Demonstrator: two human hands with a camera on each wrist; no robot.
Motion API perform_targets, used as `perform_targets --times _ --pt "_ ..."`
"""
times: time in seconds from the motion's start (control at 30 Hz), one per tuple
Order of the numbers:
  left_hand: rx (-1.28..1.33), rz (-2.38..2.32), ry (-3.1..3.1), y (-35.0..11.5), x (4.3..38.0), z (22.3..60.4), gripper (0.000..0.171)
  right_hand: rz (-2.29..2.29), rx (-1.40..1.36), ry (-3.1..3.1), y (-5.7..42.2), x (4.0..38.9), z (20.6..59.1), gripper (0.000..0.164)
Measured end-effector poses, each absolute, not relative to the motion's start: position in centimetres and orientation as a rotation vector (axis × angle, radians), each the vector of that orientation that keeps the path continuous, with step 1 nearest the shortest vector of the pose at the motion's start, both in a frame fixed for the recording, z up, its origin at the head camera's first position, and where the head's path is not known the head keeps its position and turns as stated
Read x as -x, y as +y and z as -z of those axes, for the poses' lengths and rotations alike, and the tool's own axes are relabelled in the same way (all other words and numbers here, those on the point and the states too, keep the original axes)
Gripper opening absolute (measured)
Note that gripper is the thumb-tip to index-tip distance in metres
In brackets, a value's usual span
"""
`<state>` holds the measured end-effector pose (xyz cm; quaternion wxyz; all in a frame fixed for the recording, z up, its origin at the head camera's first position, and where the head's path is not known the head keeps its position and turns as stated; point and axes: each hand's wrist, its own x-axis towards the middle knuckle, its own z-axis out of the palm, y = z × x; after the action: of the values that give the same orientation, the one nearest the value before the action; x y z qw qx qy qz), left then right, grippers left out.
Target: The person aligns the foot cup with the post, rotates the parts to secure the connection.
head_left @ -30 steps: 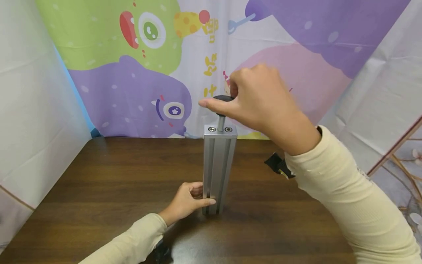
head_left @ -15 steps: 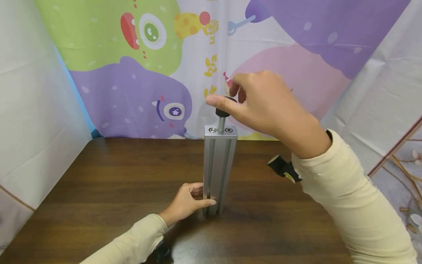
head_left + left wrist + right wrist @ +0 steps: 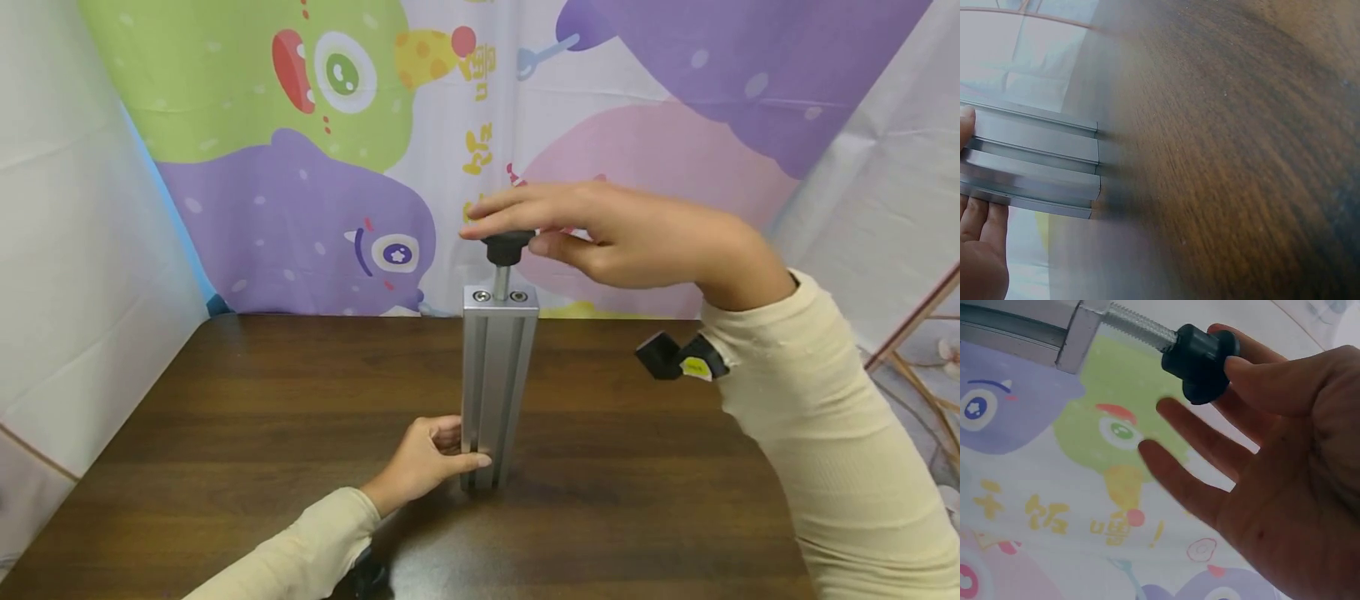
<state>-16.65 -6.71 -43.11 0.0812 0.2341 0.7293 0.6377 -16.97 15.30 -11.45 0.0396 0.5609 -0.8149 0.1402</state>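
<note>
An upright silver aluminium profile [image 3: 498, 383] stands on the table. My left hand [image 3: 423, 458] holds it near the base, thumb across the near face. The same profile [image 3: 1035, 147] lies sideways in the left wrist view, between thumb and fingers. A black knob [image 3: 507, 247] sits on a threaded rod [image 3: 502, 282] that rises from the profile's top plate, between two screws. My right hand [image 3: 600, 233] reaches over the knob with fingers extended. In the right wrist view the thumb meets the lobed knob [image 3: 1200, 362], one finger passes behind it, and two fingers are spread apart.
The brown wooden table [image 3: 285, 400] extends around the profile. A cartoon-printed cloth [image 3: 300, 208] hangs right behind it, with white cloth walls on both sides. A black wrist-worn device [image 3: 682, 357] sticks out from the right sleeve.
My right hand has swung round the knob: its fingers now extend left over the top and the thumb has moved from the left to the right side. The left hand and profile stay put.
</note>
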Motion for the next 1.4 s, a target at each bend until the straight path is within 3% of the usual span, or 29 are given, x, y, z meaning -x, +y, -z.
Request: perform_targets --times 0.13,0.27,0.5,0.8,1.1,1.27,1.4 --pt "-0.69 -1.911 2.187 -6.6 16.6 43.1 0.04 -0.451 -1.66 -2.473 14.9 17.1 11.6 0.039" --pt "-0.692 -1.909 2.189 -6.6 16.6 43.0 0.04 -0.442 -1.333 -2.55 14.1 16.9 11.6 0.029" --pt "-0.707 -1.916 2.189 -6.7 16.7 42.8 0.04 -0.436 -0.719 -2.502 11.6 15.6 13.2 0.049" --pt "-0.704 -1.91 2.184 -6.8 16.6 42.8 0.041 -0.341 -0.517 -2.43 10.3 14.7 14.0 0.058" --pt "-0.714 -1.912 2.192 -6.8 16.7 42.9 0.041 -0.343 -0.573 -2.557 11.0 14.3 13.4 0.055" --pt "-0.716 -1.908 2.197 -6.8 16.7 42.9 0.041 -0.339 -1.059 -2.649 13.4 14.4 12.5 0.041" --pt "-0.712 -1.908 2.198 -6.8 16.7 43.0 0.041 -0.378 -1.504 -2.589 14.6 15.1 12.6 0.044"
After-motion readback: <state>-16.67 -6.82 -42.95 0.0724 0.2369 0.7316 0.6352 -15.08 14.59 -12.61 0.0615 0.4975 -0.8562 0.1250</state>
